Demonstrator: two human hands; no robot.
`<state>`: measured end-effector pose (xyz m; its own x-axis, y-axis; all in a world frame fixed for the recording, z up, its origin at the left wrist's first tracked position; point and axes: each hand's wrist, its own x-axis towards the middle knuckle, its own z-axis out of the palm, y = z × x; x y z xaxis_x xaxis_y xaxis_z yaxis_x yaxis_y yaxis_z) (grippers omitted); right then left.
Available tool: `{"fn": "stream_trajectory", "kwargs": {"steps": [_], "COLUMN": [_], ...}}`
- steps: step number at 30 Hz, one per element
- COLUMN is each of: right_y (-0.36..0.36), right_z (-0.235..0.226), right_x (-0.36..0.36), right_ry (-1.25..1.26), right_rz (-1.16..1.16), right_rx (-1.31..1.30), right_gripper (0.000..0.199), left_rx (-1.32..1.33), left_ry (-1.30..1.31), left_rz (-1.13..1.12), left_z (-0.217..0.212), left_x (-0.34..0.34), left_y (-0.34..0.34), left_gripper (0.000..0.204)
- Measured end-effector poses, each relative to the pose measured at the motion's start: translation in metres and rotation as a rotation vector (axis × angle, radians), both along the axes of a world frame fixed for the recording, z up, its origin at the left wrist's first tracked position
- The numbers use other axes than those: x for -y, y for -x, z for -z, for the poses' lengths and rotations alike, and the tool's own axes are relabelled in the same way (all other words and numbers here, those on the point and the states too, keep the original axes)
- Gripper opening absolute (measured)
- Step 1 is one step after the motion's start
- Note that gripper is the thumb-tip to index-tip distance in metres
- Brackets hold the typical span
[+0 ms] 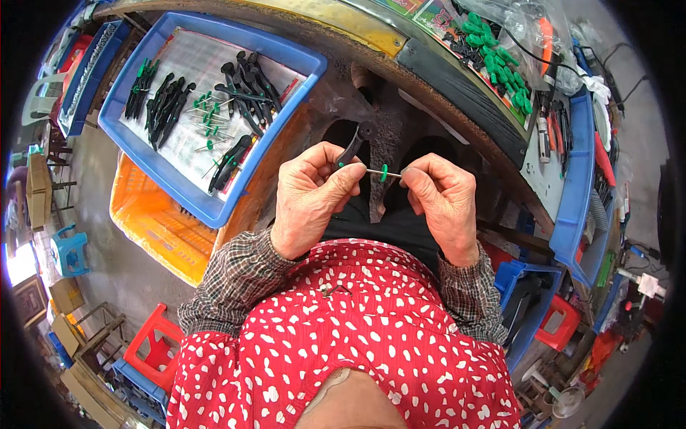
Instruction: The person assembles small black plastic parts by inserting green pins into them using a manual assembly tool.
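Observation:
Above my lap, my left hand (312, 191) grips a black plastic part (351, 146) with a round knob at its upper end. From between the same fingers a thin metal rod reaches across to my right hand (446, 201). A small green disc (384, 173) sits around the rod, about midway between the hands. My right thumb and fingertips pinch the rod's other end. Whether the rod is joined to the black part is hidden by my left fingers.
To the left, a blue tray (214, 217) bears black parts (168, 111) and green-disced rods (209, 123) above an orange basket (157, 232). On the right, a workbench (464, 100) carries green pieces (493, 53) and hand tools (544, 136). Another blue tray (582, 179) stands beyond it.

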<state>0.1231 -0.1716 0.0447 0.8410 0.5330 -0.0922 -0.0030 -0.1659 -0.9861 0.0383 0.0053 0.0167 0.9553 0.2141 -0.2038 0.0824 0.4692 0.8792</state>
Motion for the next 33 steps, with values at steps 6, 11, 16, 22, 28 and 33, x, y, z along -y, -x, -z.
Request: {"fn": "stream_trajectory", "kwargs": {"steps": [6, 11, 16, 22, 28, 33], "right_y": [0.001, 0.001, 0.004, 0.002, 0.002, 0.002], "right_z": [-0.002, -0.003, -0.004, -0.002, 0.002, 0.005], "right_x": [-0.001, -0.002, -0.006, -0.009, -0.003, -0.001], "right_ry": [-0.010, -0.020, -0.053, 0.033, 0.032, 0.000], "right_rz": [0.004, 0.004, -0.017, -0.159, -0.164, -0.158], "right_rx": [-0.025, -0.050, 0.013, 0.224, 0.109, 0.031], "right_gripper": [0.012, 0.009, 0.016, 0.021, 0.017, 0.016], "left_rx": [0.006, -0.001, -0.005, 0.000, -0.031, -0.087], "left_ry": [0.003, 0.002, -0.003, -0.040, -0.020, 0.031], "left_rz": [-0.008, -0.017, -0.001, 0.042, 0.102, 0.108], "left_z": [0.001, 0.001, 0.002, 0.002, -0.008, -0.006], "left_x": [0.001, 0.000, 0.001, 0.002, 0.003, -0.001], "left_y": [0.000, 0.000, 0.000, 0.002, 0.001, 0.003], "left_gripper": [0.011, 0.011, 0.011, 0.013, 0.024, 0.019]}}
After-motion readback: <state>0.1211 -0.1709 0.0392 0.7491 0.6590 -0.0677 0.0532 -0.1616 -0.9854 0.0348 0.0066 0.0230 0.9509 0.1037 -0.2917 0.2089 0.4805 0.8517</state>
